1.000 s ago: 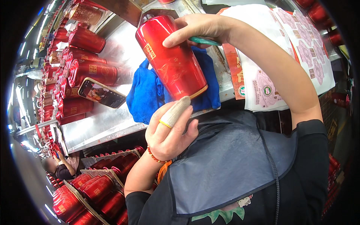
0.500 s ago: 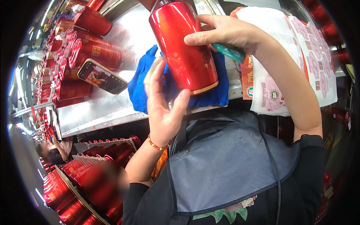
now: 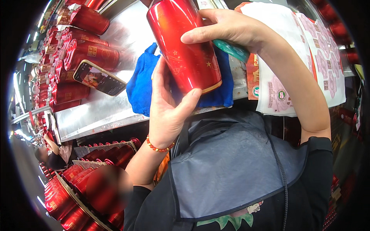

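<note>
Over metal table (image 3: 98,113), red bottle (image 3: 185,61) in grip of left hand (image 3: 167,106) near base, right hand (image 3: 235,29) farther up.

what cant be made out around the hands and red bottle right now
Head view: the neck end of the red bottle, cut off by the top edge.
Head view: fingertips of the left hand, behind the bottle.
Head view: what the green object is, partly covered by the right hand.
Head view: small details on the phone screen, too small.
</note>
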{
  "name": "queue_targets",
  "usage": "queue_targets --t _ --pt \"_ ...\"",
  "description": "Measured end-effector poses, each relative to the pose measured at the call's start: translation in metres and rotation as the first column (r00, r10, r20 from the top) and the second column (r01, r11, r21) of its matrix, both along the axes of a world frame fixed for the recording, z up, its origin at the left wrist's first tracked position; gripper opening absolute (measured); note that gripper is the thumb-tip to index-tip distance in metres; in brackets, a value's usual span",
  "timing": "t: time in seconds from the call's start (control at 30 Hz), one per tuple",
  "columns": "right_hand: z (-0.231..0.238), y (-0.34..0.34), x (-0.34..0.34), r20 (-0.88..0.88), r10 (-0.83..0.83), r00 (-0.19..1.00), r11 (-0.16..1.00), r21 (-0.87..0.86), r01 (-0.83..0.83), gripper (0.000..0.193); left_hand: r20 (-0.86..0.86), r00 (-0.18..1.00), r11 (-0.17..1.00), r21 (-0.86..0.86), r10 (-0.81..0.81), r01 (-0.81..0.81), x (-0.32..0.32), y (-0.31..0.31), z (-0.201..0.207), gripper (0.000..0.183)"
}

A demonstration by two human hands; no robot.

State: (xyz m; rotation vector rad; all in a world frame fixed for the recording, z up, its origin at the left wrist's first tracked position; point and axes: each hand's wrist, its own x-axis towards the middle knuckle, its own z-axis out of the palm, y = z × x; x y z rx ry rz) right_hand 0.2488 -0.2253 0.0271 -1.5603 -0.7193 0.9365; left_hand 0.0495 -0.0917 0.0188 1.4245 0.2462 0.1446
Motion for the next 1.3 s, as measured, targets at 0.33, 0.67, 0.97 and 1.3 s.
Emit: queue_targets --t 0.33,0.67,0.97,1.3 --pt "0.000 -0.001 -0.001 -0.003 0.007 1.000 0.999 0.033 -0.007 0.102 -0.068 0.998 0.997 -0.083 -0.004 -0.001 0.001 0.005 0.006 0.093" --pt "0.005 0.008 -0.005 0.296 -0.067 0.953 0.980 -0.162 0.120 0.104 0.178 0.984 0.660 0.742 -0.022 -0.120 -0.007 0.004 -0.009 0.101" --pt "0.007 -0.020 -0.011 0.144 -0.113 0.983 0.994 0.028 0.110 0.111 0.183 0.973 0.667 0.744 -0.138 -0.045 -0.008 0.030 -0.039 0.089" --pt "-0.010 -0.053 -0.048 -0.075 -0.097 0.992 0.995 -0.009 0.097 0.095 0.027 0.991 0.828 0.554 -0.130 0.094 -0.011 0.036 -0.026 0.091"
